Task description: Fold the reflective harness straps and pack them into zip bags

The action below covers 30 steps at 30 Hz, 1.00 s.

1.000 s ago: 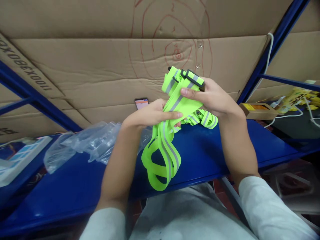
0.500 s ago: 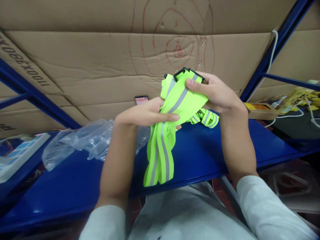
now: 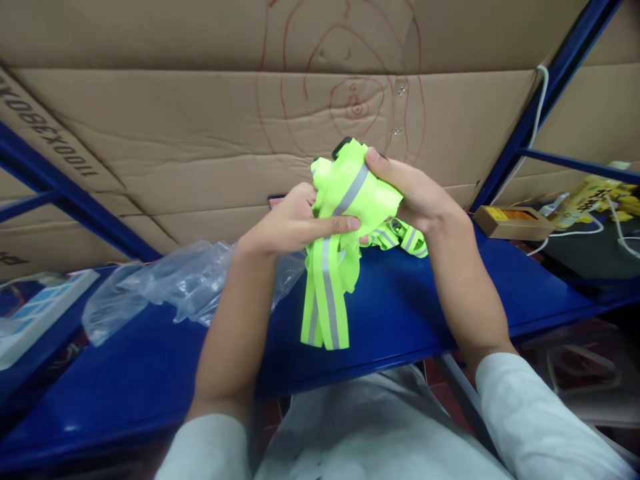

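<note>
A neon-yellow reflective strap (image 3: pixel 327 287) with a grey stripe is bunched up between both hands above the blue table. My left hand (image 3: pixel 295 223) grips the bundle from the left, its thumb lying across the front. On the upper right, my right hand (image 3: pixel 413 190) pinches the folded band, thumb on top; its other fingers are mostly hidden behind. A black buckle (image 3: pixel 342 147) sticks out at the top of the bundle. Two loose lengths hang below my left hand. Behind the hands, another coiled neon strap (image 3: pixel 413 240) rests on the table.
A crumpled clear plastic bag (image 3: pixel 185 283) lies on the blue table (image 3: pixel 400 320) to the left. A white power strip (image 3: pixel 45 313) is at far left. On the right are a small cardboard box (image 3: pixel 513 223) and a yellow package (image 3: pixel 583 203). Cardboard (image 3: pixel 190 133) forms the back wall.
The upper part of the strap is more bunched and folded over, hiding much of the buckle. The hanging ends have risen a little. My right hand has shifted slightly left.
</note>
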Each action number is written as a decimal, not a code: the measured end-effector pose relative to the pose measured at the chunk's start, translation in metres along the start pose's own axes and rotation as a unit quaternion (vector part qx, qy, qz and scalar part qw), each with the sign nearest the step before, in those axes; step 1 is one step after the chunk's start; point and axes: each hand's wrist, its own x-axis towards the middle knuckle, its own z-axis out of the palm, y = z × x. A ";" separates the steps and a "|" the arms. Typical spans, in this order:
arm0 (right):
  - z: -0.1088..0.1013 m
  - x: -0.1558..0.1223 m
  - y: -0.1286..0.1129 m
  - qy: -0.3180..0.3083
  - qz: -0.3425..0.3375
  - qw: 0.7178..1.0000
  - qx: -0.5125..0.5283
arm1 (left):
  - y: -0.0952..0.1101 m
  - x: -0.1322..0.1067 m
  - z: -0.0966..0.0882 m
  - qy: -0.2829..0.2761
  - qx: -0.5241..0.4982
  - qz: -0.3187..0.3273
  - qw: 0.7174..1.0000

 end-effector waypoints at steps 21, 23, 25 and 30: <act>0.014 -0.009 -0.001 0.033 -0.205 0.918 -0.337 | -0.011 0.009 -0.005 0.038 0.030 -0.074 0.996; 0.015 -0.008 0.000 0.028 -0.216 0.914 -0.343 | -0.011 0.009 -0.005 0.037 0.032 -0.074 0.996; 0.016 -0.007 0.001 0.020 -0.229 0.909 -0.348 | -0.012 0.009 -0.005 0.031 0.046 -0.065 0.996; 0.023 -0.002 0.009 0.053 -0.257 0.896 -0.357 | -0.016 0.007 -0.010 0.029 0.091 -0.066 0.993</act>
